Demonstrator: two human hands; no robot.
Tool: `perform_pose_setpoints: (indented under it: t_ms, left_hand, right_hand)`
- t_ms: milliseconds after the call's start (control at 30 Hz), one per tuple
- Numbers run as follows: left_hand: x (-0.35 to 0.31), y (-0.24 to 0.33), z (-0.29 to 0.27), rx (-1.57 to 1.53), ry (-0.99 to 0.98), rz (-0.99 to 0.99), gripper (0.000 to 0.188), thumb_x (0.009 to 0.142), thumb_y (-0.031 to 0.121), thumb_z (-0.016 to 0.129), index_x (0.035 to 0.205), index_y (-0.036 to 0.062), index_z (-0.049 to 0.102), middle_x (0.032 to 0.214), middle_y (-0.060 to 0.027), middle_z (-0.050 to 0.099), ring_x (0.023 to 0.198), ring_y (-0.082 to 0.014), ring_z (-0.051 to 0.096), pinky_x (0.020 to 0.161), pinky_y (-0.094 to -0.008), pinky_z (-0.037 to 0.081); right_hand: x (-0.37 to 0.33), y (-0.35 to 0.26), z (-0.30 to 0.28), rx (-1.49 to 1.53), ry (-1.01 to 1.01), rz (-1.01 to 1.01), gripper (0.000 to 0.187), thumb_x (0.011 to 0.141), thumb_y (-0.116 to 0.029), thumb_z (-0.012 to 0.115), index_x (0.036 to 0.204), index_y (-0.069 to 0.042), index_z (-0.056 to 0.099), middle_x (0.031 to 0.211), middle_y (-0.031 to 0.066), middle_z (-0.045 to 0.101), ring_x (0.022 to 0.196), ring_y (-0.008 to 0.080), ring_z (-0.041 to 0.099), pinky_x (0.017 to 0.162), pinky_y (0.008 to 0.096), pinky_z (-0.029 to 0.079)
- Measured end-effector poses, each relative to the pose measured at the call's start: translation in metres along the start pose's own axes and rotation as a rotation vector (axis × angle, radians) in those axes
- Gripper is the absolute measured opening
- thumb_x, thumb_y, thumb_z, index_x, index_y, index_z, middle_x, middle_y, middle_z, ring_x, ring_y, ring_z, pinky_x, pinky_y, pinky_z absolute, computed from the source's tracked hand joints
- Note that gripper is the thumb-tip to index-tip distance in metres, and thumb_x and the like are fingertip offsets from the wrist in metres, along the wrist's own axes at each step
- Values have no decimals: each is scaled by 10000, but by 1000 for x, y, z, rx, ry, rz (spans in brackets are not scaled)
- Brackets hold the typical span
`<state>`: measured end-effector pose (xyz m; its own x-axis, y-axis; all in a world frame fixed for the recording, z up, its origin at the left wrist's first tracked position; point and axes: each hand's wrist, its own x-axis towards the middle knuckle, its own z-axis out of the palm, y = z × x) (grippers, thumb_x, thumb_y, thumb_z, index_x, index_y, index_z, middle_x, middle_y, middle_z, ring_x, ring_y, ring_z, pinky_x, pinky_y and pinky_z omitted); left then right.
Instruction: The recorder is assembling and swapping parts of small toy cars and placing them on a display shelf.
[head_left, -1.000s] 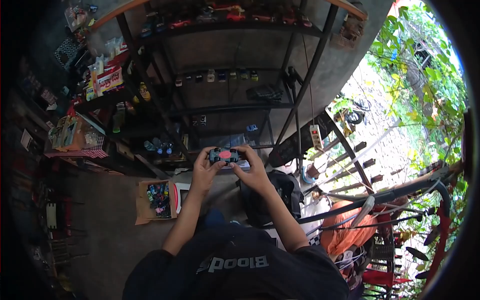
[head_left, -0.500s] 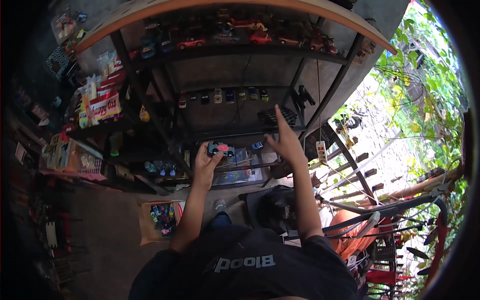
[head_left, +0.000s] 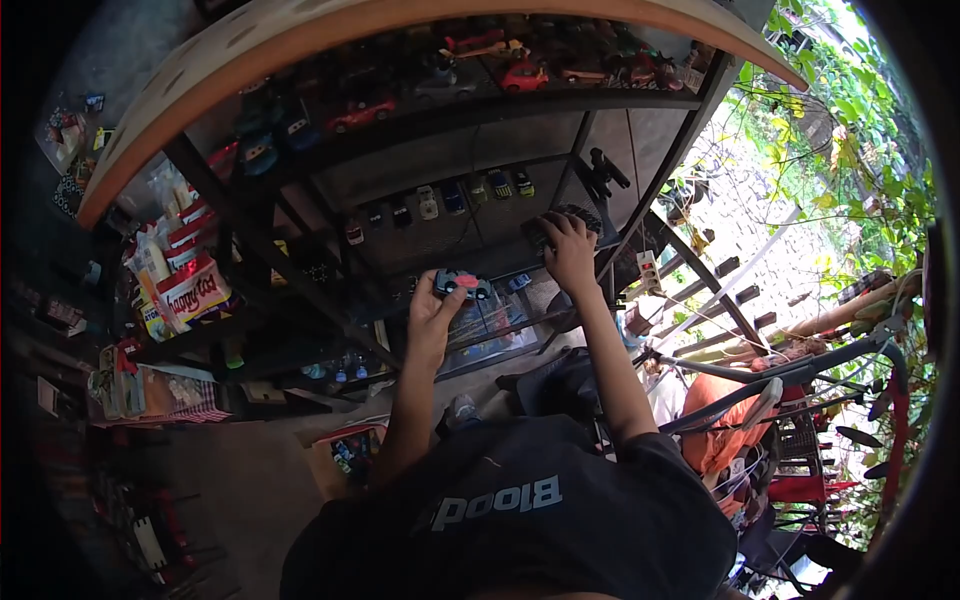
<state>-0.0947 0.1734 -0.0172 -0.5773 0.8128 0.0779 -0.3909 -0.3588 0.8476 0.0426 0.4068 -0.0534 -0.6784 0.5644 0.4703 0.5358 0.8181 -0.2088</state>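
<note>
My left hand [head_left: 429,318] is closed around a toy car [head_left: 462,284], blue-grey with a pinkish-red patch, held up in front of the shelf. Farther right, my right hand [head_left: 571,258] reaches onto the shelf, its fingers bent over a dark patterned cloth [head_left: 534,238] and closed on it. Part of that cloth is hidden under the fingers. To the left of it, a row of small toy cars [head_left: 428,203] stands along the same shelf. A small blue toy car [head_left: 520,282] sits lower down, between my hands.
Above is a shelf carrying larger toy cars [head_left: 523,76], under a curved wooden top [head_left: 300,45]. Snack packets [head_left: 195,285] crowd the left side. An open cardboard box [head_left: 322,464] of small items rests on the floor. At right are a power strip [head_left: 648,272] and metal bars.
My right hand has moved from pointing in the air down onto the dark patterned cloth. My left hand, with the toy car, has shifted slightly right and up. The view has tilted.
</note>
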Motion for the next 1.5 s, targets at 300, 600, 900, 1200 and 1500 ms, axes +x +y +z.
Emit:
perform_pose_setpoints:
  t_ms: [300,600,900,1200,1500]
  left_hand:
    - [-3,2,38,61,-18,28,383,913,48,700,1259,-4,543,1098,-45,621,1043,-113,595,927,-270,480]
    - [-1,-47,98,80,-158,123,463,852,-25,731,1275,-15,542,1132,-52,612,1048,-113,602,920,-265,505]
    - [-23,-66,142,204,10,105,524,823,-88,719,1316,-29,551,1131,-39,582,1034,-106,608,896,-242,522]
    - [-59,-77,158,482,66,124,534,818,-59,730,1327,-50,568,1014,5,513,930,-70,541,819,-214,467]
    - [-64,-50,169,504,107,163,538,844,25,733,1354,-6,564,1069,-5,522,996,-79,538,891,-217,457]
  right_hand:
    - [-12,19,-50,570,238,34,456,777,70,504,1216,-10,601,1178,165,638,1132,358,575,1012,411,430]
    - [-52,-26,-122,990,104,-101,421,874,66,496,1291,10,501,1276,222,581,1207,356,582,1032,378,432]
    - [-104,-2,-133,966,57,-131,662,791,85,556,1435,-4,429,1448,230,454,1362,377,434,1148,443,313]
    - [-113,13,-138,1037,-30,-130,655,763,133,484,1401,-13,471,1437,206,469,1358,373,433,1149,436,305]
    - [-137,4,-136,1114,-11,-88,668,739,149,458,1386,-16,490,1425,221,475,1357,381,435,1152,442,301]
